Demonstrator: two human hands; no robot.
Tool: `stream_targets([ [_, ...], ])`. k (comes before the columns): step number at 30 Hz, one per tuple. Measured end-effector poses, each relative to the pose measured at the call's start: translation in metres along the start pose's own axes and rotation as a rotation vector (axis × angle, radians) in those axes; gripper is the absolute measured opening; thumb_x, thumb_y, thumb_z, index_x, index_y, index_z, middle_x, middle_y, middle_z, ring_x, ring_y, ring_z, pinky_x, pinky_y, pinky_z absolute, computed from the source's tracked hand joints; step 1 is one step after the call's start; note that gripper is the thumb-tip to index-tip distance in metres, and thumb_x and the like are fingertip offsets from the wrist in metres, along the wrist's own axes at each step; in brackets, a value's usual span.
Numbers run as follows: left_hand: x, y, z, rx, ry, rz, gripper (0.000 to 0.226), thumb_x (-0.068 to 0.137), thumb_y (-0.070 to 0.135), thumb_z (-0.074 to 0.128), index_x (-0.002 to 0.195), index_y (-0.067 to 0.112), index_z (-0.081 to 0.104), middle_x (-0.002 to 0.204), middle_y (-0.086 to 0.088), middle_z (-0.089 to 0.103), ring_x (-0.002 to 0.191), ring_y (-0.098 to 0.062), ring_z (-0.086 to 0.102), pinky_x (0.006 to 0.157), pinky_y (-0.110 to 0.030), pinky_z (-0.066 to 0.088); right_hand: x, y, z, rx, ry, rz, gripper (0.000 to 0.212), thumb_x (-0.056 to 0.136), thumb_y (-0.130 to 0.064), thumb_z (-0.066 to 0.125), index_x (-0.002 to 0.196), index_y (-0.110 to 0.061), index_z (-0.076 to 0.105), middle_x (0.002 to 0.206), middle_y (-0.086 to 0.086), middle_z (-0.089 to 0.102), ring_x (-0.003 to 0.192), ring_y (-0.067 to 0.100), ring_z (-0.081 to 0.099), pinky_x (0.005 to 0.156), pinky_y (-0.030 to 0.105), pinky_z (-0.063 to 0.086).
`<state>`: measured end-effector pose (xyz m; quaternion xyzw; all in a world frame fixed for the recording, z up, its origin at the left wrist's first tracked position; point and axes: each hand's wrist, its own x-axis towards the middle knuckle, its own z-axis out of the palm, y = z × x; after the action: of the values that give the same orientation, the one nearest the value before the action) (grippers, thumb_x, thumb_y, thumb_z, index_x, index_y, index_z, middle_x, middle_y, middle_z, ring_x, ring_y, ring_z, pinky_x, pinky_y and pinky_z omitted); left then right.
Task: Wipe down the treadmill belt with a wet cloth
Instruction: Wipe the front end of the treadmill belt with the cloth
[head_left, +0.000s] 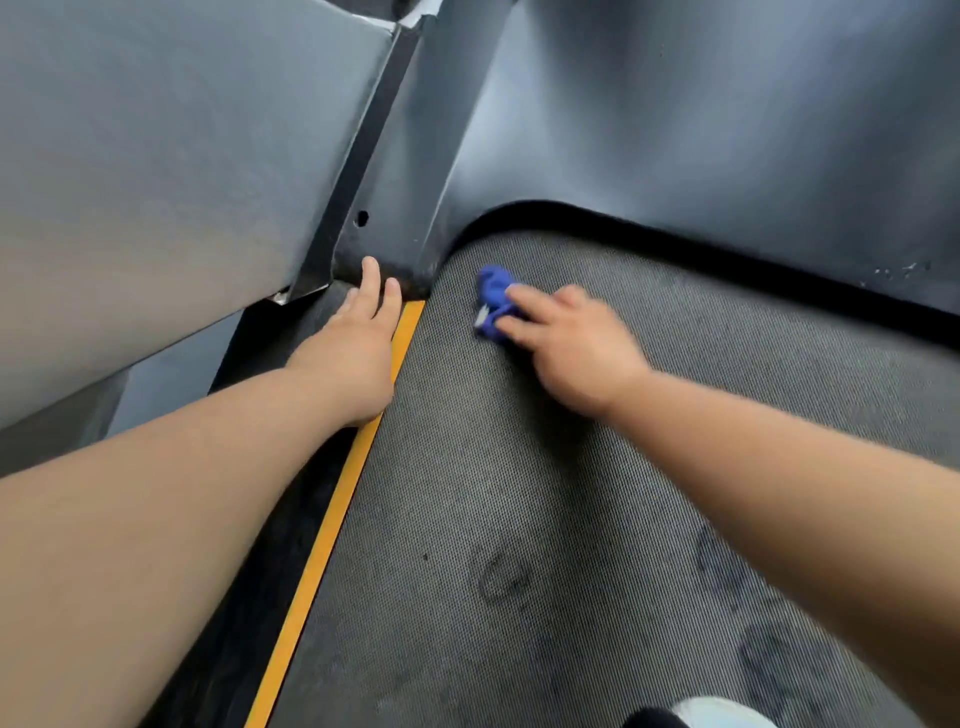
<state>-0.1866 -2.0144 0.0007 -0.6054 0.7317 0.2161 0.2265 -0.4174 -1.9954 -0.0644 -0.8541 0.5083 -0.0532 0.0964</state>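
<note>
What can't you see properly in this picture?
Head view:
- Blue cloth: mostly under the right hand, both motion-blurred; grip and wetness unclear.
- White object: cut off by the bottom edge.
- Treadmill belt: front end hidden under the dark cover; rest runs off frame.
</note>
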Motion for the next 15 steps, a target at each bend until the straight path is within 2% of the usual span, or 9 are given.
stream_targets([
  [2, -0.001, 0.015, -0.001, 0.017, 0.033, -0.016, 0.089, 0.090, 0.017, 0.057, 0.151, 0.010, -0.006, 0.156, -0.008, -0.026, 0.145, -0.032, 0.013, 0.113, -0.042, 0.022, -0.002, 0.036, -0.013, -0.046, 0.021, 0.211, 0.047, 0.082, -0.025, 0.032, 0.118, -0.026, 0.062, 0.133, 0.004, 0.053, 0.092, 0.038, 0.054, 0.073, 0.044, 0.051],
  [5, 0.001, 0.042, -0.003, 0.071, 0.030, 0.100, 0.083, 0.091, 0.017, 0.050, 0.151, 0.007, -0.006, 0.158, -0.009, -0.017, 0.146, -0.030, -0.004, 0.115, -0.042, 0.017, -0.005, 0.055, -0.024, -0.073, -0.036, 0.490, 0.048, 0.086, -0.022, 0.044, 0.134, -0.025, 0.049, 0.147, 0.000, 0.036, 0.110, 0.037, 0.043, 0.088, 0.043, 0.043],
  [7, 0.005, 0.054, -0.005, 0.076, 0.000, 0.122, 0.084, 0.092, 0.022, 0.051, 0.151, 0.008, -0.007, 0.159, -0.006, -0.014, 0.145, -0.033, -0.012, 0.116, -0.044, 0.016, -0.003, 0.029, -0.022, 0.001, -0.020, 0.486, 0.051, 0.081, -0.029, 0.042, 0.130, -0.019, 0.049, 0.145, 0.004, 0.035, 0.107, 0.038, 0.043, 0.090, 0.042, 0.043],
  [9, 0.010, 0.063, 0.000, 0.173, 0.064, 0.199, 0.089, 0.091, 0.034, 0.055, 0.150, 0.003, -0.003, 0.159, -0.011, -0.007, 0.146, -0.031, -0.010, 0.117, -0.039, 0.010, -0.001, -0.002, -0.011, 0.092, -0.009, 0.336, 0.059, 0.075, -0.033, 0.033, 0.130, -0.021, 0.050, 0.146, 0.004, 0.038, 0.106, 0.038, 0.046, 0.089, 0.043, 0.043],
  [11, 0.012, 0.069, 0.009, 0.223, 0.051, 0.259, 0.099, 0.088, 0.045, 0.059, 0.150, 0.000, -0.004, 0.159, -0.015, -0.007, 0.147, -0.027, -0.008, 0.118, -0.035, 0.004, -0.003, -0.009, -0.001, 0.078, -0.036, 0.254, 0.058, 0.078, -0.032, 0.036, 0.135, -0.026, 0.050, 0.149, 0.000, 0.038, 0.114, 0.034, 0.046, 0.089, 0.044, 0.043],
  [13, 0.015, 0.074, 0.010, 0.184, -0.048, 0.209, 0.109, 0.086, 0.052, 0.061, 0.149, 0.000, -0.010, 0.158, -0.019, -0.013, 0.147, -0.029, -0.008, 0.117, -0.034, 0.001, -0.011, 0.015, -0.008, 0.013, -0.016, 0.339, 0.051, 0.083, -0.028, 0.046, 0.134, -0.029, 0.050, 0.147, -0.002, 0.039, 0.115, 0.031, 0.045, 0.087, 0.042, 0.043],
  [15, 0.015, 0.076, 0.006, 0.156, -0.146, 0.149, 0.114, 0.084, 0.053, 0.063, 0.148, 0.001, -0.016, 0.156, -0.020, -0.017, 0.146, -0.031, -0.008, 0.117, -0.035, 0.002, -0.043, 0.042, -0.018, -0.074, -0.028, 0.503, 0.047, 0.082, -0.022, 0.053, 0.129, -0.027, 0.052, 0.143, 0.001, 0.041, 0.108, 0.033, 0.047, 0.082, 0.040, 0.043],
])
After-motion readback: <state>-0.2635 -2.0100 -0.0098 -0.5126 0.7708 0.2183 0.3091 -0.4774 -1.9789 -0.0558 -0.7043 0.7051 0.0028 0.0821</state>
